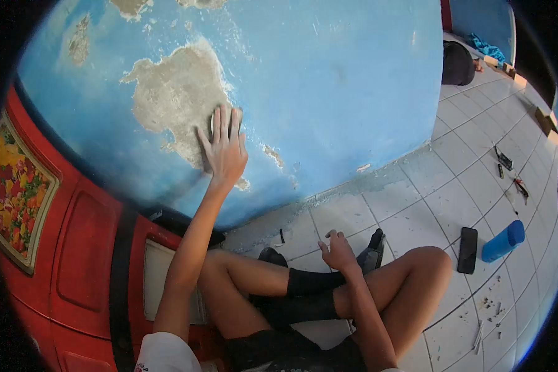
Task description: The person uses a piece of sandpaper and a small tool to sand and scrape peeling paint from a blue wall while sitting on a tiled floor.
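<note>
A blue painted wall [330,93] stands before me, with a large bare grey patch [176,88] where the paint has come off in ragged edges. My left hand [225,151] lies spread over the lower right edge of that patch, fingers pointing up. Under its fingers a flat pad or sheet [212,123] shows in part; what it is made of I cannot tell. My right hand [338,251] hovers over my crossed legs, fingers loosely bent and apart, holding nothing that shows. Smaller chipped spots [273,156] lie right of my left hand.
A red cabinet [86,246] with a flower picture stands close on the left. On the white tiled floor [400,223] at the right lie a black phone [467,251], a blue bottle [503,242], small tools [504,159] and debris. Another person [458,63] is partly visible beyond the wall's corner.
</note>
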A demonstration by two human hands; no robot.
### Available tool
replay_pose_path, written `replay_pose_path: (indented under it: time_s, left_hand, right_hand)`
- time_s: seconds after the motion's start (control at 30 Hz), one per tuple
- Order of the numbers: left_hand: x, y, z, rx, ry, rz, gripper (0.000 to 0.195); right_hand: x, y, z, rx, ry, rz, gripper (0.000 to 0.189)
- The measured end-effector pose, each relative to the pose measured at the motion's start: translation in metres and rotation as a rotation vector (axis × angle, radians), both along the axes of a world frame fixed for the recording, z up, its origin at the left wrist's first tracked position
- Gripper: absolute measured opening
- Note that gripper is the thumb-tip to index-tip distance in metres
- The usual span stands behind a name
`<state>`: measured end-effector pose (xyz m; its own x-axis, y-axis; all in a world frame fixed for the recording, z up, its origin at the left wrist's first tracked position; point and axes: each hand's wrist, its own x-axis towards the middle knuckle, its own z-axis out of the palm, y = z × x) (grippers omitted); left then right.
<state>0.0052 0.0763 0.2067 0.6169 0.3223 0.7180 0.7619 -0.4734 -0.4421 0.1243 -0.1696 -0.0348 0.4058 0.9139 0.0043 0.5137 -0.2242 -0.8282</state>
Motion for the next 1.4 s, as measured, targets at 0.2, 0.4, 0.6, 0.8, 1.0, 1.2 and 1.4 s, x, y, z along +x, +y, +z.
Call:
replay_pose_path:
  time_s: [0.2,0.4,0.6,0.8,1.0,1.2,1.4]
  left_hand:
    - [-0.004,0.004,-0.033,-0.046,-0.057,-0.024,0.06]
    - [-0.005,0.01,-0.004,-0.019,-0.034,0.0,0.06]
    - [0.028,0.002,0.032,0.075,-0.084,-0.016,0.056]
    - [0.009,0.005,0.014,0.061,0.007,0.005,0.058]
    - [0.029,-0.002,0.031,0.089,-0.107,0.041,0.056]
    - [-0.002,0.008,0.023,0.094,0.042,0.012,0.054]
    - [0.013,0.003,0.06,0.104,-0.134,0.002,0.053]
  right_hand:
    - [0.002,0.0,0.003,0.039,0.02,-0.021,0.039]
    - [-0.004,0.002,0.005,0.017,0.013,0.001,0.038]
    - [0.005,0.003,0.001,0.018,0.012,-0.01,0.036]
    - [-0.001,0.001,0.003,0.007,0.028,-0.016,0.037]
    - [0.003,-0.004,-0.001,-0.02,0.0,0.006,0.038]
    - [-0.001,0.002,0.005,-0.009,0.03,-0.019,0.038]
    - [-0.001,0.0,0.003,0.015,-0.008,0.025,0.038]
